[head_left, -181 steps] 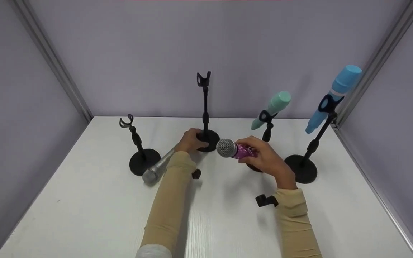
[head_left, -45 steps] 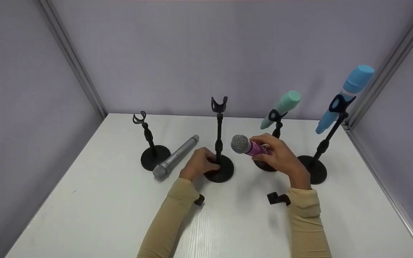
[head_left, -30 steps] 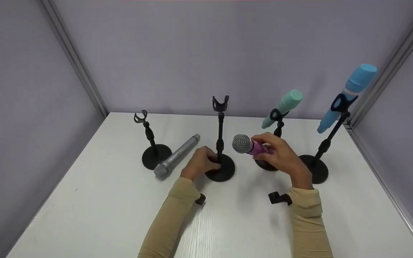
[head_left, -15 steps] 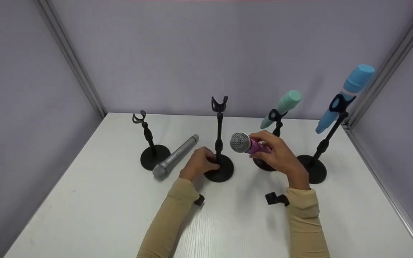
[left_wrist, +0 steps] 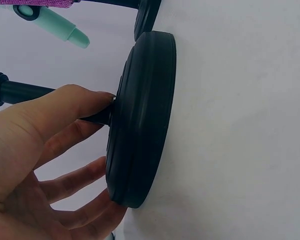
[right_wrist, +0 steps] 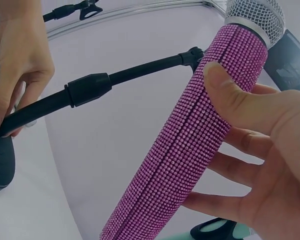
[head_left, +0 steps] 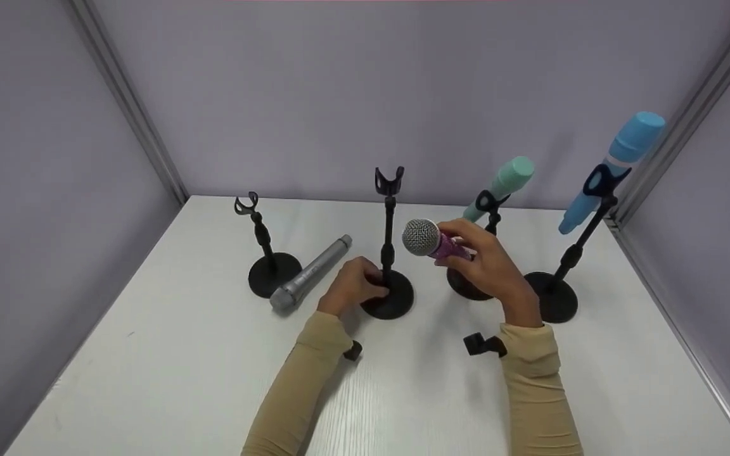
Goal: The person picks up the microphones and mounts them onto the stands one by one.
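My left hand point(head_left: 353, 286) pinches the bottom of the pole of a black desktop microphone stand point(head_left: 388, 247), its other fingers against the round base point(left_wrist: 142, 120) in the left wrist view. The forked clip point(head_left: 389, 182) on top of that stand holds nothing. My right hand point(head_left: 488, 263) grips a microphone point(right_wrist: 182, 137) with a pink rhinestone handle and silver mesh head, held in the air right of the stand and tilted. To the left of my left hand, a silver microphone point(head_left: 311, 273) lies on the white table point(head_left: 200, 367).
A short stand point(head_left: 263, 244) with a bare clip stands at the left, its base beside the silver microphone. At the right, a mint-green microphone point(head_left: 509, 177) and a blue microphone point(head_left: 632, 142) sit tilted in stands. Grey panels point(head_left: 301, 95) enclose the table.
Since the earliest frame, my left hand has brought the middle stand nearer along the table. Over the last half second, my right hand has raised the pink microphone slightly, moving it a little left.
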Available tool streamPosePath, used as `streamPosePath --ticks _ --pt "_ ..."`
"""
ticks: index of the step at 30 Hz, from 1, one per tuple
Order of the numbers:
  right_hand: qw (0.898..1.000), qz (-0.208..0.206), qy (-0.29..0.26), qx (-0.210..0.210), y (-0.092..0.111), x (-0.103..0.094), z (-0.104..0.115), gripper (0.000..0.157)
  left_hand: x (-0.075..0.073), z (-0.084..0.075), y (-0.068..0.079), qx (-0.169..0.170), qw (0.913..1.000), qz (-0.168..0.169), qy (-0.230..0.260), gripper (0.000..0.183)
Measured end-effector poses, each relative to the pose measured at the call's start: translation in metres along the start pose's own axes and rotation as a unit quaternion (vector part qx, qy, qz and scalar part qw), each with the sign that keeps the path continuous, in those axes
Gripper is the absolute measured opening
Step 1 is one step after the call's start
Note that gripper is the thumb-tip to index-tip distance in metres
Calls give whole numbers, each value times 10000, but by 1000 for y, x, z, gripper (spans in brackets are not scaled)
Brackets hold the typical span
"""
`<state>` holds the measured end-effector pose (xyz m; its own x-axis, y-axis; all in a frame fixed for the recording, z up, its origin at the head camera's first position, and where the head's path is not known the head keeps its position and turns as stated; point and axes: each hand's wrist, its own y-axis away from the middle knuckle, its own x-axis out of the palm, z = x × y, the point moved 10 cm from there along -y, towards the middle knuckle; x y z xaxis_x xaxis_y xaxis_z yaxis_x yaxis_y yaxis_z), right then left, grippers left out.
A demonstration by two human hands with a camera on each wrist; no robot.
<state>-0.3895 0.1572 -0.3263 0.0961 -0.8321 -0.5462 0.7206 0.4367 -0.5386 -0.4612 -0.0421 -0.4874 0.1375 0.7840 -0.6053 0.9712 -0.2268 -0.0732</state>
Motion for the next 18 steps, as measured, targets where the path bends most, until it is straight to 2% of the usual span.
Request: streamPosePath --ticks 8,18 --pt "9996 -108 96 -257 -19 -6 16 43 1 7 4 -250 9997 -29 14 25" --pt "9995 -59 85 -305 -42 -8 32 43 -7 8 9 -194 9998 -96 32 24"
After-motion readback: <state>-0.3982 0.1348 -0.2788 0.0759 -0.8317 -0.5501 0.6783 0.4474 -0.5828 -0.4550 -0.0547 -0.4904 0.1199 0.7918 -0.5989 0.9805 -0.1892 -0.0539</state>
